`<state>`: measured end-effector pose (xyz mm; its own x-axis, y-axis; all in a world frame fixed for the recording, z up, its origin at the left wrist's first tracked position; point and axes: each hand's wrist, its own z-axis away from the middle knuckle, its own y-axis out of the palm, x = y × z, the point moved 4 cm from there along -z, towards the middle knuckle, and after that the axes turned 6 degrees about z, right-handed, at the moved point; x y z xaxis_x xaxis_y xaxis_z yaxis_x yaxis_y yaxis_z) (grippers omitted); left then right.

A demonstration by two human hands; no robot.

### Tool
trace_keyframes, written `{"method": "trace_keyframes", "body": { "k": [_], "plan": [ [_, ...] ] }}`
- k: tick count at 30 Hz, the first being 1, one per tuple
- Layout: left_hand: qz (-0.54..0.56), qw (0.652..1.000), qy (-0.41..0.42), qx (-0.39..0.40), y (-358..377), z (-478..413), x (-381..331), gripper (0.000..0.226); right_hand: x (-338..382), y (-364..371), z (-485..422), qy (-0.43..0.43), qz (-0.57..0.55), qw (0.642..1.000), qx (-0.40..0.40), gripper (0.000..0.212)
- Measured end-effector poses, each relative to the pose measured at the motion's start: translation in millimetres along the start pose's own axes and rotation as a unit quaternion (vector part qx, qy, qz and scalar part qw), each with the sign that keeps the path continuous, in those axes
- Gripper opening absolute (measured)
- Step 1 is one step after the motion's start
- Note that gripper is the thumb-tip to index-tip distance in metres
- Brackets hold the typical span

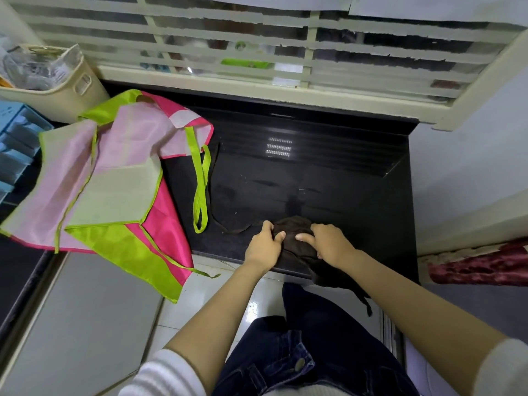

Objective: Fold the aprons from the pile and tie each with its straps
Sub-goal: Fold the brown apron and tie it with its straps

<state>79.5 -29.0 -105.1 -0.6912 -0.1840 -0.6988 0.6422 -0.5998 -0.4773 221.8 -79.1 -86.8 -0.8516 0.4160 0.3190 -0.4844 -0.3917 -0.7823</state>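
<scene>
The dark brown apron (pixel 294 227) was bunched into a small, soft, wrinkled bundle at the front edge of the glossy black counter (pixel 343 190), right in front of the person. Its cloth looked matte and nearly as dark as the surface under it. The left hand (pixel 264 244) gripped the bundle's left side, fingers curled over it and thumb pressed on top. The right hand (pixel 331 242) held the right side, knuckles bent and one finger laid flat across the cloth. One thin brown strap (pixel 237 229) trailed away to the left along the counter, then ran up beside a bright green loop (pixel 200 201). Another part of the apron sagged over the counter's front edge under the right forearm, its end dangling. To the left lay the pile of pink and green aprons (pixel 114 172), spread loose and partly hanging off the edge, with a cream basket (pixel 71 90) behind it.
</scene>
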Motion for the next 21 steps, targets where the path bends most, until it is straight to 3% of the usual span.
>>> {"method": "trace_keyframes", "body": {
  "k": [7, 11, 15, 19, 21],
  "plan": [
    [0.072, 0.997, -0.008, -0.034, 1.5, 0.6, -1.9, 0.022, -3.6, -8.2, 9.6, -0.035, -0.082, 0.991, -0.101, 0.045],
    [0.068, 0.997, -0.008, -0.035, -1.2, -2.2, -4.2, 0.024, -0.7, -12.4, 36.5, -0.145, 0.017, 0.973, -0.180, 0.049],
    [0.056, 0.997, -0.002, -0.043, -1.0, -3.1, -5.1, 0.029, -5.9, 0.7, 41.8, -0.129, 0.031, 0.980, -0.149, 0.051],
    [0.041, 0.997, -0.008, -0.064, -0.1, -0.1, -6.8, 0.027, -7.7, 3.2, 32.8, -0.067, -0.058, 0.990, -0.114, 0.063],
    [0.028, 0.997, 0.002, -0.076, 1.2, 4.4, -9.7, 0.024, -8.1, 2.1, 22.3, -0.010, -0.156, 0.986, -0.064, 0.068]
  ]
}}
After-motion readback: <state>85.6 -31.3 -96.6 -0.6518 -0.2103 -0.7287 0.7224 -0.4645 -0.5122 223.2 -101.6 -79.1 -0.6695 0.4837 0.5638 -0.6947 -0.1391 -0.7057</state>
